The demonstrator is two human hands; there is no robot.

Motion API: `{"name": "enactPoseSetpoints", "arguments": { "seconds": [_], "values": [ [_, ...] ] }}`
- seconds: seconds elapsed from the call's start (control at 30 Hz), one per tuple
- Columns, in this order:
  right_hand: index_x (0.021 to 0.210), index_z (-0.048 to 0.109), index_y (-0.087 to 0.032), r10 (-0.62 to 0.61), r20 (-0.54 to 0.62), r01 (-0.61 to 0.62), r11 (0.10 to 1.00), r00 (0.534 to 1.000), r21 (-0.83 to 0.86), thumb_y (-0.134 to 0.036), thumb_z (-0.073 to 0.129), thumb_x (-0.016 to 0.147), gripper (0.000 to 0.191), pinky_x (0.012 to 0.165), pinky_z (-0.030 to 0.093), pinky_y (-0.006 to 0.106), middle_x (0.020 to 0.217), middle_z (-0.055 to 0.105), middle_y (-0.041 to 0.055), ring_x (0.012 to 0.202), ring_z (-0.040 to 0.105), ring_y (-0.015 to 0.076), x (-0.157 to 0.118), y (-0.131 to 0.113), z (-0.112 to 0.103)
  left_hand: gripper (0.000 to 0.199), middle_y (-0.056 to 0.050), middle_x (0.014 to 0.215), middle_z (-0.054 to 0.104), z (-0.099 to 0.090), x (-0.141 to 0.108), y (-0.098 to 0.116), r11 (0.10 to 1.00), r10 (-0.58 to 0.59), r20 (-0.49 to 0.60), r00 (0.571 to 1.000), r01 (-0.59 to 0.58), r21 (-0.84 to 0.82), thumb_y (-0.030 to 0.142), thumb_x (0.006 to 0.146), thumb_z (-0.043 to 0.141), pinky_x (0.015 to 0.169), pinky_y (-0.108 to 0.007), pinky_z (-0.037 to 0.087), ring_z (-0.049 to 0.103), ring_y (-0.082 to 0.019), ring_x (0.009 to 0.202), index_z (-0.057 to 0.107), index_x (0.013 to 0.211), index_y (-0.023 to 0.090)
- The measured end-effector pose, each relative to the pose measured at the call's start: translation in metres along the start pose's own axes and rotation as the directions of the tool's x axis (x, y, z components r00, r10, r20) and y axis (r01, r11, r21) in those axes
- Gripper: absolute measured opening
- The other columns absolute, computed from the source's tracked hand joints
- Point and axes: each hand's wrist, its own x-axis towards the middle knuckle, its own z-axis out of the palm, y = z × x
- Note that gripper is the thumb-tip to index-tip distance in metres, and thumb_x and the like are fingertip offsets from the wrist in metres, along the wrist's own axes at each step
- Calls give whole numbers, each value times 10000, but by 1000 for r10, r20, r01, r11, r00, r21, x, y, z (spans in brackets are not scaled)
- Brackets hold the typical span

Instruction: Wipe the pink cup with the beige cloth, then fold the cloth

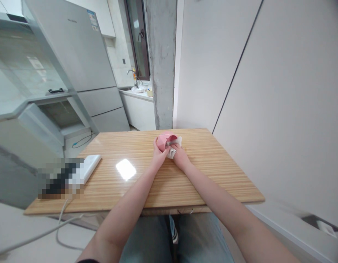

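A pink container [162, 141] lies tilted over the wooden table, its opening turned toward the right. My left hand [159, 153] is wrapped round its left side and near edge. A crumpled white cloth or tissue [172, 152] sits at the opening, with part of it sticking out on the right. My right hand [181, 157] presses the white piece at the mouth of the container, its fingertips partly hidden in the folds.
The wooden table [213, 164] spans the view. A white power strip [92, 164] and a blurred dark object lie at its left, with cables [59, 223] hanging off the near edge. A fridge [75, 47], a sink and a grey pillar [162, 65] stand beyond.
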Motion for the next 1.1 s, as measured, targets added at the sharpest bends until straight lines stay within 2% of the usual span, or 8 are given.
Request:
{"name": "enactPoseSetpoints", "arguments": {
  "seconds": [0.1,0.2,0.37,0.5,0.6,0.77,0.97,1.1],
  "values": [
    [1150,616,-167,-36,8,36,999,999,-18,-188,442,931,280,911,395,363,1123,628,117,1110,491,238,1,2,0,724,-128,1219,585,-13,9,1,995,32,2,999,-32,96,303,699,715,1001,-382,440,575,-229,1130,360,1318,184],
    [1183,597,-184,-57,13,58,995,998,-86,-196,441,934,294,927,363,394,1199,604,118,1158,474,249,1,2,-3,681,-125,1232,578,-23,14,4,990,83,115,990,-95,101,282,679,730,1035,-392,410,564,-227,1144,428,1279,173],
    [1152,611,-174,30,-20,-32,994,999,-104,-215,451,937,271,927,353,390,1157,625,114,1114,488,244,-1,1,-6,979,-115,1195,610,-7,3,-6,994,24,130,991,-10,-109,295,660,774,966,-386,475,614,-206,1068,184,1438,222],
    [1145,616,-172,5,-1,-5,999,1000,-47,-197,450,935,268,922,368,349,1098,647,98,1065,509,222,-1,1,-1,764,-126,1126,639,1,-1,-12,1000,-21,63,998,21,-9,356,712,734,940,-383,490,633,-212,1020,340,1337,162],
    [1138,619,-176,-25,-6,25,997,1000,-78,-200,451,931,267,906,370,354,1128,633,109,1099,495,235,-1,1,1,598,-123,1134,635,-12,5,-3,991,64,97,993,-75,109,375,746,689,941,-388,485,621,-221,1041,439,1241,151],
    [1192,580,-176,-37,-69,24,984,997,-177,-227,455,932,293,918,346,395,1233,573,127,1152,455,257,-2,1,-1,608,-104,1187,619,-28,7,16,895,224,250,942,-300,330,362,706,721,1001,-399,431,586,-246,1106,504,1244,184],
    [1204,579,-190,-27,-19,24,989,999,-145,-252,452,939,301,878,375,368,1116,616,111,1119,460,250,-2,0,6,971,-143,1264,570,-6,-1,1,984,137,91,986,-146,104,362,732,707,965,-382,467,605,-209,1082,98,1471,199],
    [1198,584,-179,-95,8,95,991,995,-99,-215,441,938,299,914,373,363,1181,602,106,1139,464,235,-1,2,6,765,-133,1277,561,-17,6,2,959,171,80,982,-184,215,362,771,662,1019,-392,424,563,-223,1154,281,1409,181]
  ]
}}
